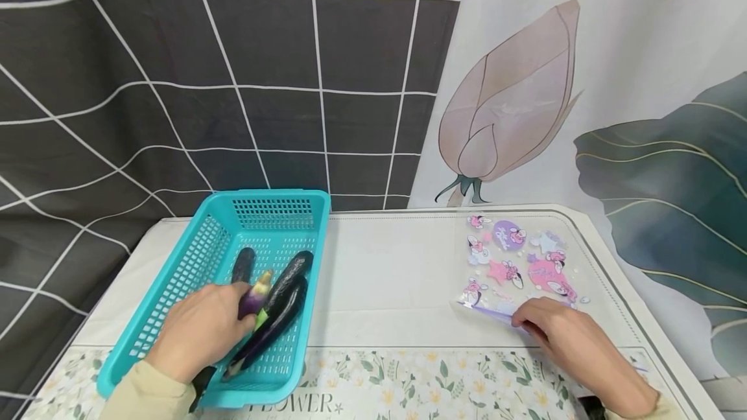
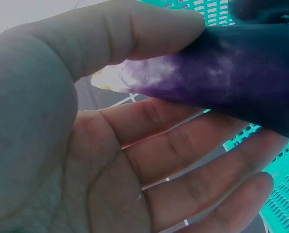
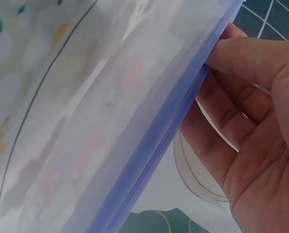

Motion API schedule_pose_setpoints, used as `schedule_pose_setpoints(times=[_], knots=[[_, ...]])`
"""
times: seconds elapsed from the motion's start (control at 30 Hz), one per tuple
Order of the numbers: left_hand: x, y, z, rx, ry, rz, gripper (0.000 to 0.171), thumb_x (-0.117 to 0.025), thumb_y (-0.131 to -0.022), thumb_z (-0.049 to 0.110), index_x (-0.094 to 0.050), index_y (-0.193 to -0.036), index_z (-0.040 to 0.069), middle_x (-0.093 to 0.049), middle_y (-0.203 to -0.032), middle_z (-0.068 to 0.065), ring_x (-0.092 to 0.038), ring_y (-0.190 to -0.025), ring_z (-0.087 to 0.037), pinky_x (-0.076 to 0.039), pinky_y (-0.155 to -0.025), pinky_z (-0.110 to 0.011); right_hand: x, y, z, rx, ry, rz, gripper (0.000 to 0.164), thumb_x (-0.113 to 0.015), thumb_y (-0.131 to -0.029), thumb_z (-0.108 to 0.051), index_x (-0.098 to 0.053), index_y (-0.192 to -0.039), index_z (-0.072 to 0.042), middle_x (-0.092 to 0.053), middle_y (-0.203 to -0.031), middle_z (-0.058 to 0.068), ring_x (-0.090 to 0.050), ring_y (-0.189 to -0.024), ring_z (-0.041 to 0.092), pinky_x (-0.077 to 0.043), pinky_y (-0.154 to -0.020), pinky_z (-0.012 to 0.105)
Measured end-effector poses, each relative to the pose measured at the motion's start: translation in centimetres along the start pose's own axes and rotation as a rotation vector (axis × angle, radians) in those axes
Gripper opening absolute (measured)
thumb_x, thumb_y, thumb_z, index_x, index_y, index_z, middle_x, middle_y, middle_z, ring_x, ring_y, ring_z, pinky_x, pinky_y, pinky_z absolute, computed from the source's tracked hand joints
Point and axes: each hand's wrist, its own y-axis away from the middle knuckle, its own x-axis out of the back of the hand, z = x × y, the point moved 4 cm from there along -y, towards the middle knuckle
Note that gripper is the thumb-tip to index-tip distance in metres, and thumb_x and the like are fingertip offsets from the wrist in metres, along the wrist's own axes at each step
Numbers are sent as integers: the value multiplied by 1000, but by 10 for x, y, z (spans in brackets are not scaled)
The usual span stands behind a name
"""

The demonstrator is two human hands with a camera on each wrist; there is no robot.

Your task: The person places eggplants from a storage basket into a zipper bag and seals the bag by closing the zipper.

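My left hand (image 1: 201, 326) reaches into a turquoise basket (image 1: 318, 212) and grips a purple eggplant (image 1: 252, 302) with a pale yellowish end. Thumb above and fingers below, the left wrist view shows this eggplant (image 2: 222, 73) running away from the palm. Two long, glossy dark eggplants (image 1: 274, 326) lie beside it, a green stem between them, and a dark rounded end (image 1: 243, 264) shows beyond my fingers. On the right, my right hand (image 1: 566, 336) pinches the purple zip edge of a clear printed zip bag (image 1: 508, 271). In the right wrist view the bag's zip strip (image 3: 154, 141) passes between thumb and fingers.
Basket and bag lie on a white table (image 1: 385, 271) with a floral strip (image 1: 408, 378) along its front. Behind hang a dark grid-patterned cloth (image 1: 262, 50) and a white cloth printed with a large flower bud (image 1: 508, 96).
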Motion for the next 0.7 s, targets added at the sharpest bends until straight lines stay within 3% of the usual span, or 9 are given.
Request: schedule_pose_setpoints(times=[0.37,0.7], knots=[[7,2,3,56,33,26,37,-79,-80,23,-68,-103,-4,-65,-73,-10,-58,-58,-21,-51,-53,-45,-5,-9,-8,46,-14,38,38,-87,-65,1,-68,-82,-27,-66,-85,-14,-65,-80,7,-54,-66,30],[11,3,4,58,39,68,44,-78,-80,21,-60,-107,-9,-62,-70,-11,-55,-55,-22,-48,-49,-42,-6,-14,-11,38,-36,28,39,-88,-65,3,-69,-85,-25,-66,-87,-14,-64,-79,6,-54,-65,28]])
